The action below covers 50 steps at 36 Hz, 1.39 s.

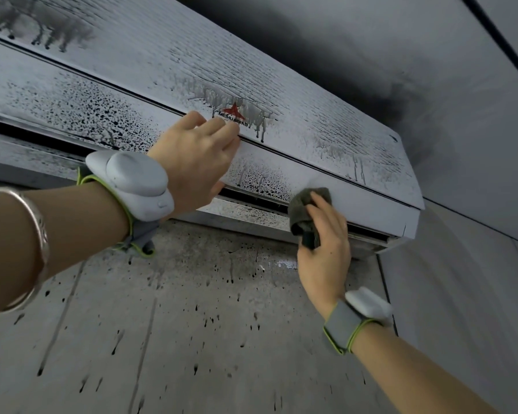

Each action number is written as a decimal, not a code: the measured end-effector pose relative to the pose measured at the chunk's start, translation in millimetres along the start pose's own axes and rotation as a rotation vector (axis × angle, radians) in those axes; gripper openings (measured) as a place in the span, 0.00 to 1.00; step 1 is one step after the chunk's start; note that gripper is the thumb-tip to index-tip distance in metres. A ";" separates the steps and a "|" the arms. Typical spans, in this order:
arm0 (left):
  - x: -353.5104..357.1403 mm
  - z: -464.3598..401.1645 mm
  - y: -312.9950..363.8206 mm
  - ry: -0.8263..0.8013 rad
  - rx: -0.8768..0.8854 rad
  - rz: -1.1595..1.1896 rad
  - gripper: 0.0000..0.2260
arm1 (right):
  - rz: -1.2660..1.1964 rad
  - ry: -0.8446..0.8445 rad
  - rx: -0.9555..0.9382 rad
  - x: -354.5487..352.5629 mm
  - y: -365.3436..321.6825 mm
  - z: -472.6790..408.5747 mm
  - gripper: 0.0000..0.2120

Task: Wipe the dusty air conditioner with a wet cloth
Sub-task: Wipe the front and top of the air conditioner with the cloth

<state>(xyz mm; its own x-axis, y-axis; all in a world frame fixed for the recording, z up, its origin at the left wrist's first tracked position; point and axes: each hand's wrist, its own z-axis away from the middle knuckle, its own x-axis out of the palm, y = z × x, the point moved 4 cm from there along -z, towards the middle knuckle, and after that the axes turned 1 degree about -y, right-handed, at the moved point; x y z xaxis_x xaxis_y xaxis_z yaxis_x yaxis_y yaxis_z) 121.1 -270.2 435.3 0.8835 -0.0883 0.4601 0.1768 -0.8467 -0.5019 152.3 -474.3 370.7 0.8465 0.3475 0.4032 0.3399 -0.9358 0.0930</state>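
A white wall-mounted air conditioner fills the upper view, its front covered in dark dust, specks and drip streaks, with a red star logo near the middle. My left hand lies flat against the front panel just left of the logo, fingers together, holding nothing. My right hand presses a bunched dark grey-green cloth against the lower edge of the panel, right of the left hand, by the air outlet slot. The strip of panel right of the cloth looks cleaner.
The wall below the unit is stained with dark drips and streaks. A dark sooty patch spreads over the ceiling behind the unit. A side wall stands close on the right. Both wrists carry white devices on grey straps.
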 end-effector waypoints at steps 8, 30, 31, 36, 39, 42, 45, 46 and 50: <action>0.7 -0.3 -0.8 0.008 -0.007 0.014 0.25 | 0.026 0.043 0.013 -9.1 -5.2 -46.5 0.21; 5.0 1.8 -2.1 0.046 0.031 0.014 0.24 | -0.082 0.145 -0.008 4.6 -14.5 -47.4 0.18; 5.2 1.5 -2.0 0.048 0.036 0.007 0.24 | -0.084 0.169 -0.006 5.1 -15.6 -49.1 0.18; 7.3 3.6 -2.4 0.042 0.035 -0.011 0.25 | -0.097 0.100 -0.054 10.2 -14.2 -23.9 0.21; 7.0 2.9 -1.9 0.029 0.034 -0.022 0.24 | -0.079 0.013 -0.111 9.7 -17.6 -8.9 0.22; 5.6 1.9 -2.5 0.027 0.034 -0.028 0.24 | -0.069 -0.052 -0.133 8.7 -23.4 -4.2 0.22; 6.4 2.1 -3.4 0.036 0.038 -0.038 0.25 | -0.090 -0.067 -0.119 8.3 -28.4 -24.8 0.23; 6.3 2.1 -3.5 0.040 0.038 -0.032 0.25 | -0.095 -0.055 -0.108 7.9 -30.8 -35.2 0.22; 5.2 1.4 -4.8 0.031 0.035 -0.015 0.25 | -0.085 0.022 -0.096 7.5 -36.4 -58.3 0.18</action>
<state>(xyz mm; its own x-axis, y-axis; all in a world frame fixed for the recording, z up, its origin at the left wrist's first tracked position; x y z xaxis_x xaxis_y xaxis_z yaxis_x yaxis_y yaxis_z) 125.5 -265.9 439.1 0.8669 -0.0920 0.4899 0.2055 -0.8294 -0.5194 122.4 -441.0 423.4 0.8064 0.4259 0.4102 0.3687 -0.9045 0.2143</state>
